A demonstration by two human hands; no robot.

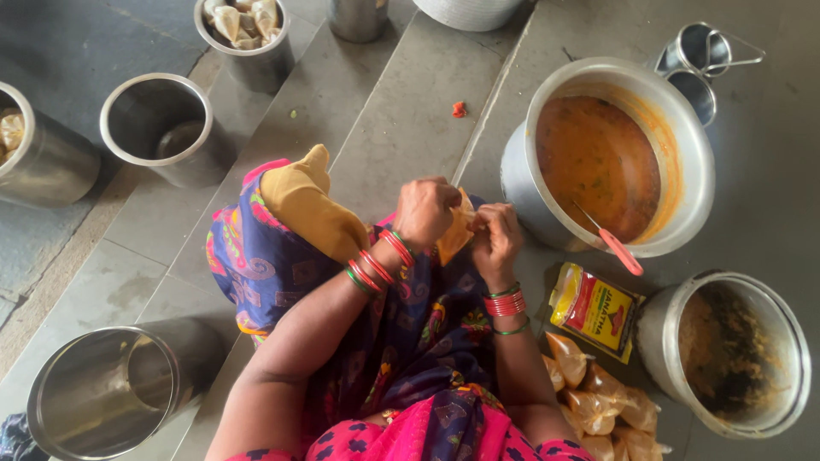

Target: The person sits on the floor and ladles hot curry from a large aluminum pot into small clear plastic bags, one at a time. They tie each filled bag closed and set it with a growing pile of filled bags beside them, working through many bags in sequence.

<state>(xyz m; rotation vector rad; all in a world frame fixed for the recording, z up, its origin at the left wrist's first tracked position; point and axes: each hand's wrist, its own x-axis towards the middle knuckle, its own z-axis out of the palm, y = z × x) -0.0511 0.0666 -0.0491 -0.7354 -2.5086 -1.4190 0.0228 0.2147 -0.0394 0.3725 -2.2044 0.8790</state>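
Note:
Over my lap, both hands close on a small clear plastic pouch [455,229] of orange curry. My left hand [424,209] pinches its top from the left. My right hand [495,240] grips it from the right. Red and green bangles circle both wrists. Just right of the hands stands a big metal pot [547,102] full of orange curry, with a pink-handled ladle [617,248] leaning in it. Several filled, tied pouches [598,401] lie on the floor by my right forearm, next to a yellow and red packet [596,309].
At the right, a steel pot [790,341] holds a brown dish. Small steel cups [700,51] stand behind the curry pot. Empty steel canisters stand at the left [158,119] and lower left [94,393]. Another canister [248,34] holds filled pouches. Stone steps run diagonally.

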